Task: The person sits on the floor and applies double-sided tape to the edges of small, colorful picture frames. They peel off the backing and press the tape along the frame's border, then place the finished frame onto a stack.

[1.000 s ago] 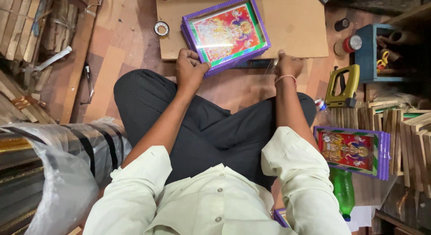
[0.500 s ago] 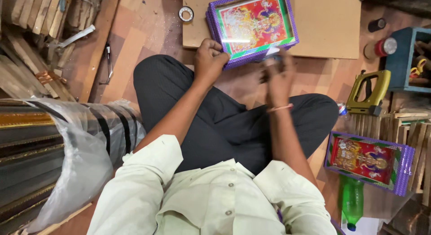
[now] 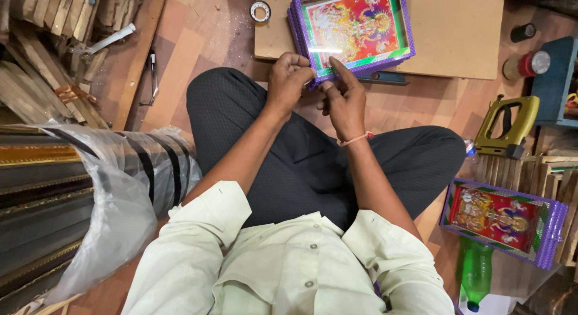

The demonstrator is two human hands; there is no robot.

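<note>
Gripping purple-framed picture (image 3: 352,29) at its 7 o'clock corner, left hand (image 3: 288,80) clenched to steady it; right hand (image 3: 344,98) w/ fingers extended, touching edge, holding nothing.

A brown tiled floor (image 3: 198,32) lies around a flat board (image 3: 457,38); wooden strips (image 3: 42,56) are piled well left of it, a blue box (image 3: 557,80) just right.

Head camera, steeply downward, close

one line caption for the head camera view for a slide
Seated cross-legged, left hand and right hand meet at the near corner of a purple-framed picture on a board.
</note>
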